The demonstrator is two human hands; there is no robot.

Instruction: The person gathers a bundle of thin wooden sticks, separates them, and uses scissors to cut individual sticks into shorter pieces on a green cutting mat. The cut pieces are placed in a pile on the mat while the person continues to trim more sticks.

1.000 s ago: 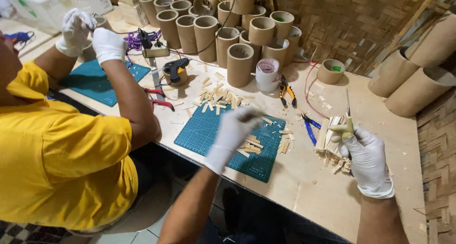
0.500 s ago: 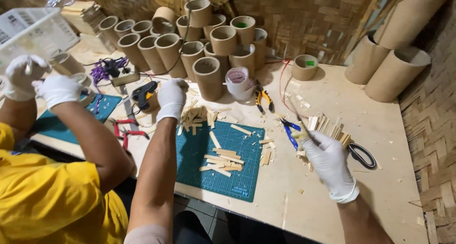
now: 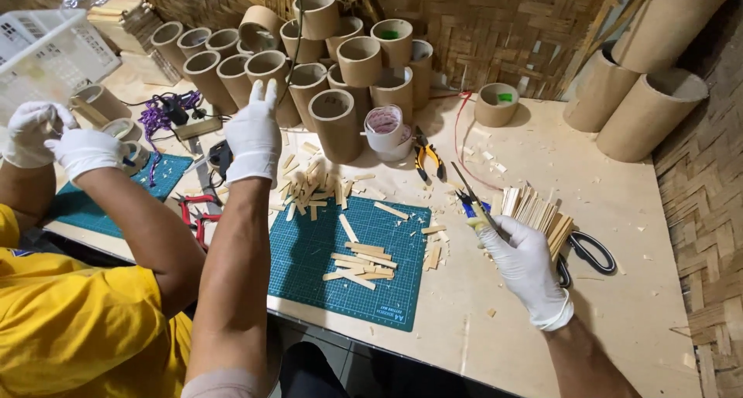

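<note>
Our left hand [image 3: 253, 135] has risen, open and empty, off the green mat [image 3: 352, 259]; our right hand [image 3: 526, 262] still grips pliers [image 3: 472, 204], right of it.

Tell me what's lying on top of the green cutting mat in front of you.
On the green cutting mat lie loose cut bamboo strips, a crossed pile near the middle and a few singles. The left forearm covers its left edge, so anything there is hidden.

One head-worn view only, looking steeply down and forward over the table [image 3: 619, 212] from the near edge; close enough that forearms fill the near frame; the woven wall [image 3: 495, 26] closes the far side.
</note>
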